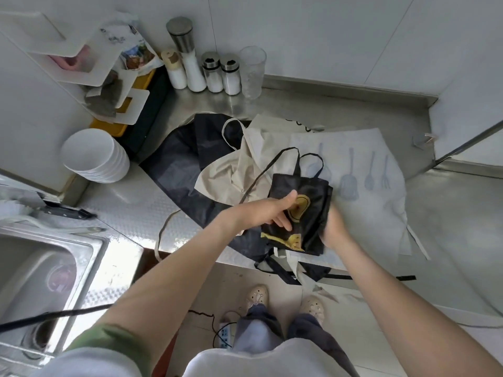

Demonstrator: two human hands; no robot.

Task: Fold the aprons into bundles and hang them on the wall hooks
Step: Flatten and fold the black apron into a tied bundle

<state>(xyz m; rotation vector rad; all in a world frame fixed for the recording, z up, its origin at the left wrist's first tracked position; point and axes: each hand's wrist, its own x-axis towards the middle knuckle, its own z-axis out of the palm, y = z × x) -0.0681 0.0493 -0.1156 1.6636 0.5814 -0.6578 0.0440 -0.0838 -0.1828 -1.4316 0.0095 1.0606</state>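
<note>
Black cloth with a yellow print, a black apron (304,213) already folded into a thick oblong bundle, sits between a person's two bare hands just above the near edge of a steel counter (449,213). Its long axis runs from the person toward the back wall, tilted a little to the right, and its thin black straps (299,159) loop out of the far end, pointing away from the body. The left hand (275,210) comes in from the left and holds the bundle's left side, thumb and bent fingers lying over the printed face. The right hand (333,229), slightly blurred, grips the right edge with its fingers wrapped out of sight behind the cloth. Both hands are on the bundle, so neither is nearer. Under and beyond it lie the other aprons, still unfolded: a beige apron (239,170), a pale apron (367,164) printed with kitchen utensils, and a dark apron (177,164) to the left. A small metal fitting (424,138) on the wall at the far right may be a hook, though it is too small to tell; if so, it lies ahead and to the right, on the right hand's side, and the strap loops already face that way
</note>
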